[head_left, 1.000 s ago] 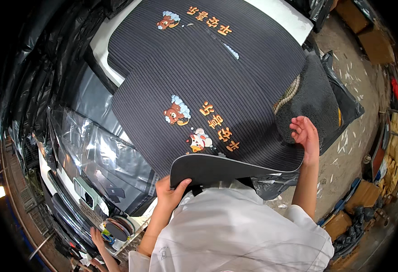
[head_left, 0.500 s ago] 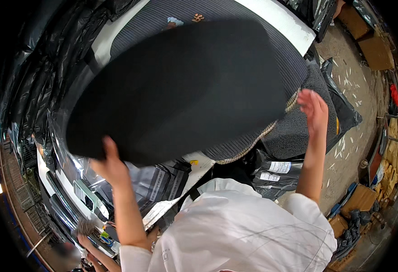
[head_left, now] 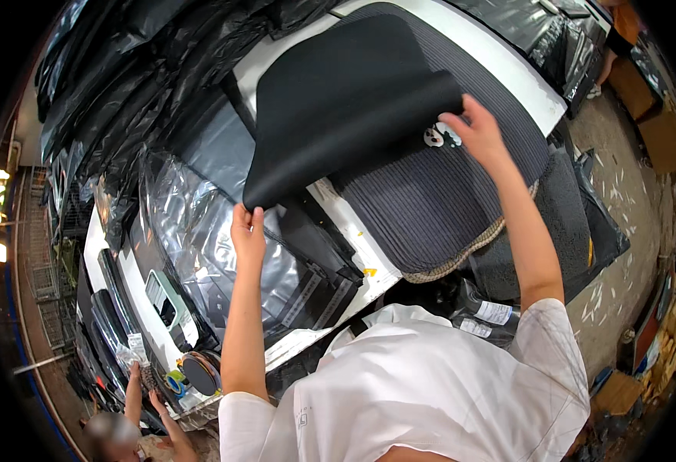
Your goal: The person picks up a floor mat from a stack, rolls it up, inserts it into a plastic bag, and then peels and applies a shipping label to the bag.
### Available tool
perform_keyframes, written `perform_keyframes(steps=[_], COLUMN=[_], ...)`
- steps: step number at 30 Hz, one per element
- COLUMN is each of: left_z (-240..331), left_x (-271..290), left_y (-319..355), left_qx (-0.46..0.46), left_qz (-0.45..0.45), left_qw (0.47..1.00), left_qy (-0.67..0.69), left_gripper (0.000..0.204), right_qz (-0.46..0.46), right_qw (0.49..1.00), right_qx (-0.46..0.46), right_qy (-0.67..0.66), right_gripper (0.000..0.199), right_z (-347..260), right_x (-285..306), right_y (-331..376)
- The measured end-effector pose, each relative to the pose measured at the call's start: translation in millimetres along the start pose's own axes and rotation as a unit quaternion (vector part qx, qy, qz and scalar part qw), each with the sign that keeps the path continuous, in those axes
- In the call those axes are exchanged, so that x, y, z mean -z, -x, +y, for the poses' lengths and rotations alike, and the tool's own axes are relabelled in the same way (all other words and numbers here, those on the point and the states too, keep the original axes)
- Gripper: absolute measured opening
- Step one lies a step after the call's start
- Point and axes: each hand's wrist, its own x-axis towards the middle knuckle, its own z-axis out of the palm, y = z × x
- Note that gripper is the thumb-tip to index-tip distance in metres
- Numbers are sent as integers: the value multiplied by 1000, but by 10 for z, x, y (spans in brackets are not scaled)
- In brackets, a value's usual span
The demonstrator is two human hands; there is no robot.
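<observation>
Black mat (head_left: 345,100) flipped, smooth underside up; left hand (head_left: 247,231) pinches corner; right hand (head_left: 473,131) grips opposite edge

Just in front of my chest, under the table edge, two white rectangular labels (head_left: 486,319) sit on dark rolled bundles. Left of my left arm lies a stack of clear, shiny plastic bags (head_left: 191,223). A small black flat package with a pale printed strip (head_left: 318,289) rests beside it. Brown cardboard boxes (head_left: 665,131) stand on the floor at far right.
</observation>
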Motion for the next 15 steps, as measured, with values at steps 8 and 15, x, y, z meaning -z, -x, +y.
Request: perform_keyframes(steps=[8,15], left_z=[1037,2691], left_x=[418,1023], left_y=[509,850], left_qx=[2,-496], left_qz=[-80,-90], left_qw=[993,863], left_qy=[-85,39], left_gripper=[24,42], right_qz=[98,-136], right_qw=[976,845], right_qx=[166,458], right_qy=[100,-240], right_gripper=[37,17], right_z=[-1407,-2608], right_x=[150,163], right_y=[864,1480])
